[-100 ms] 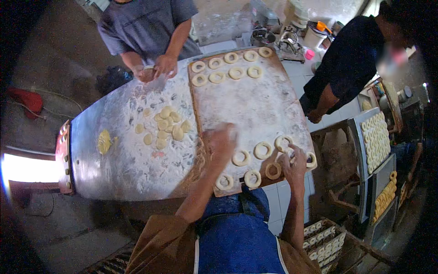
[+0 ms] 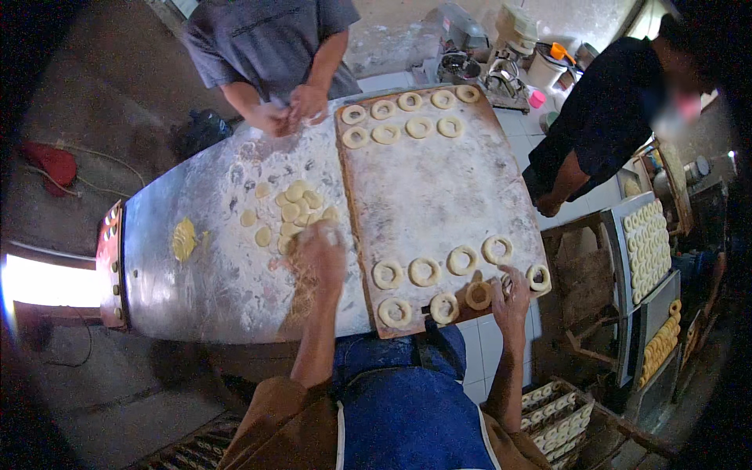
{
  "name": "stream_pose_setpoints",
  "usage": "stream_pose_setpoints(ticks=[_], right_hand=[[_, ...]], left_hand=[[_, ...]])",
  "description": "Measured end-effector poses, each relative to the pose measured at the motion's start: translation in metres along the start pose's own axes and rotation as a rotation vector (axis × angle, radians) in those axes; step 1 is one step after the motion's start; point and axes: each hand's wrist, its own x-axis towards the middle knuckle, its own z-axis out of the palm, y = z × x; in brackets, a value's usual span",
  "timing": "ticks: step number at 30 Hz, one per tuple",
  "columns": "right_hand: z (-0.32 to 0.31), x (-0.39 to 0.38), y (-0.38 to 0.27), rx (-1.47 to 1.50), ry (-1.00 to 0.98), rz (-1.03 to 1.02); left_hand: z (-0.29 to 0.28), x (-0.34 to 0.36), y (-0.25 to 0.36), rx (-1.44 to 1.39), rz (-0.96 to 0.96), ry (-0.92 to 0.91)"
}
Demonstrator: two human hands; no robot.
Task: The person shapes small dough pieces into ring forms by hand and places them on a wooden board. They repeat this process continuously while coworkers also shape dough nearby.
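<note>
Fingers of right hand [image 2: 511, 301] pinch a dough ring [image 2: 479, 295] lying flat, hole upward, at board's [image 2: 439, 188] 5 o'clock; left hand [image 2: 321, 254] rests loose on dough discs [image 2: 291, 211].

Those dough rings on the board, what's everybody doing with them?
The person wearing the camera is making dough rings. Their left hand reaches to the pile of round dough pieces on the floury metal table. Their right hand rests at the near edge of the wooden board, beside a ring. Rings sit in rows at both ends of the board. Across the table, another person's hands work a bit of dough.
</note>
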Motion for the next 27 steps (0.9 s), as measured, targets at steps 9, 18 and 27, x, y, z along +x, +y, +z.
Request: stream_pose_setpoints(ticks=[9, 18, 27], right_hand=[[0.07, -0.015, -0.11, 0.095, -0.18, -0.204], [0.166, 0.006, -0.198, 0.567, -0.381, -0.072], [0.257, -0.022, -0.189, -0.195, -0.15, -0.61]], left_hand=[[0.031, 0.06, -0.07, 0.025, 0.409, -0.199], [-0.04, 0.018, -0.083, -1.033, -0.032, -0.561], [-0.044, -0.046, -0.169, -0.859, -0.106, -0.205]])
